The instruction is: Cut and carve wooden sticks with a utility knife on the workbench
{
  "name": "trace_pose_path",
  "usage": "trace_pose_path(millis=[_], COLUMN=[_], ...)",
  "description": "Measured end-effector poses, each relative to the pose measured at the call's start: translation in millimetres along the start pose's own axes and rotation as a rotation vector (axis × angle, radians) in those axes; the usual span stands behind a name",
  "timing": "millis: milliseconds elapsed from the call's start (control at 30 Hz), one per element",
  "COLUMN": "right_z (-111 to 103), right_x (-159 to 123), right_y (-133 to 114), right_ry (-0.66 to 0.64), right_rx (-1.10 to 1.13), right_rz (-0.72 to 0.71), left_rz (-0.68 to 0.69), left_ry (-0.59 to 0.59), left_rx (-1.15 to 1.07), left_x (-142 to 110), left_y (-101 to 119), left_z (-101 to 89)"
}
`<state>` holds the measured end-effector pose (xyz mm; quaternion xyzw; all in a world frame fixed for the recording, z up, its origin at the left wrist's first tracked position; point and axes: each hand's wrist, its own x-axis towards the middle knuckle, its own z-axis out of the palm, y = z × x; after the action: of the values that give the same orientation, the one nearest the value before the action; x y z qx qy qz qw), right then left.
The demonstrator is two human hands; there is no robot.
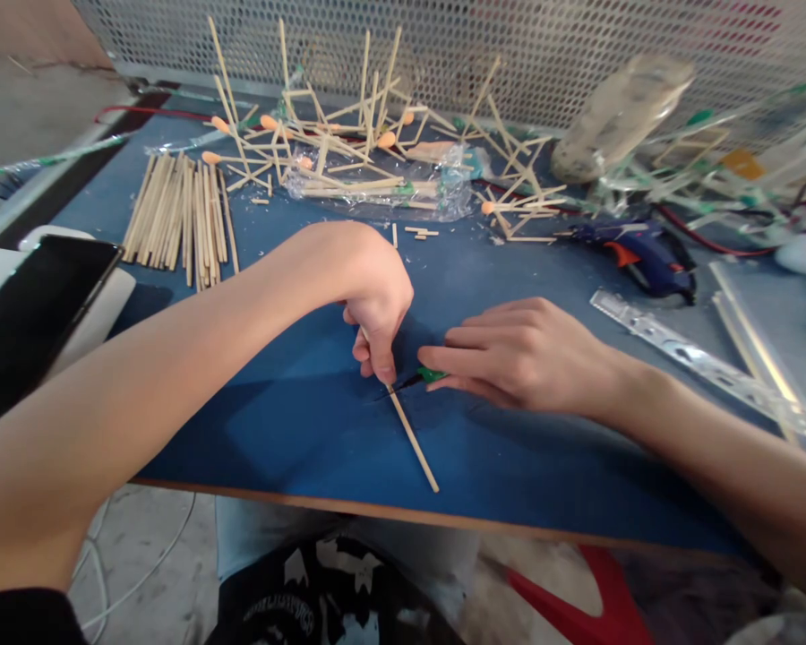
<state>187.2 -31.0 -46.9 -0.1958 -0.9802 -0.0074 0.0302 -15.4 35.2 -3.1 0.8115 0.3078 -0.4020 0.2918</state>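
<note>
My left hand (pixel 380 305) is closed around a thin wooden stick (pixel 415 439), pinching it near its upper part on the blue tabletop. The stick's lower end points toward the table's front edge. In my right hand (pixel 520 354) is a small craft knife (pixel 432 374) with a green handle, its fingers wrapped round it. The dark, thin blade lies across the stick, just below my left fingertips. Whether the blade has cut into the wood is too small to tell.
A bundle of wooden sticks (pixel 175 215) and a phone (pixel 40 305) lie at left. Stick frames (pixel 372 98) with orange tips stand behind, near a plastic bag (pixel 376 188). A glue gun (pixel 638 251), a clear ruler (pixel 691 354) and a bottle (pixel 621 116) are at right.
</note>
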Motion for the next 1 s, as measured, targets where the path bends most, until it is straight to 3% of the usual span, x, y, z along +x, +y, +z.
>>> trace_pose_path(millis=[100,233,633,800,1000], right_z=[0.9,1.6,0.6,1.6,1.9], right_x=[-1.2,-2.5,-1.7,-1.9,-2.5], right_y=[-0.1,-5.8,-0.2,-3.4,-0.2], right_ry=[-0.012,0.015,-0.027,0.018,0.030], right_rx=[0.018,-0.007,0.003,-0.026,-0.019], right_rz=[-0.024,0.049,-0.036,0.011,-0.061], left_rz=[0.003,-0.014,-0.021,-0.011,0.001], left_ry=[-0.011,0.001,0.022,0.022,0.029], left_rx=[-0.015,-0.050,-0.146,-0.092,-0.148], left_x=[-0.7,-2.5,-5.9,-7.6,-7.0], left_y=[0.9,2.2,3.0,4.0,2.6], left_z=[-0.2,0.0,0.9,0.6,0.7])
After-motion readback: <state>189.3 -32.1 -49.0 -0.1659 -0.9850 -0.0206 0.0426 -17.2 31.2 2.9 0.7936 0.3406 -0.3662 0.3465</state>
